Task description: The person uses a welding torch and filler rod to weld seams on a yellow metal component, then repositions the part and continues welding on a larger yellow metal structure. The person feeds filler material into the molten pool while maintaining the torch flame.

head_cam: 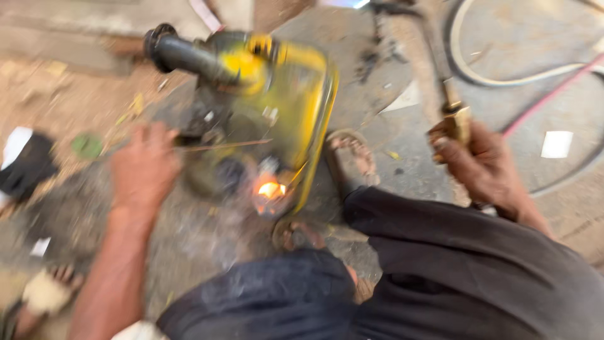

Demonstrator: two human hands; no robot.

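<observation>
A yellow machine with a black pipe end lies on the ground in front of me. My left hand pinches a thin metal rod that points right, toward an orange glowing spot at the machine's lower edge. My right hand grips the brass body of a gas torch, whose tube runs up and away from me. My sandalled foot rests beside the machine's frame. The picture is blurred.
Hoses, one pale and one pink, curl on the concrete at the right. A black cloth and a green disc lie at the left. Another person's foot shows at the bottom left.
</observation>
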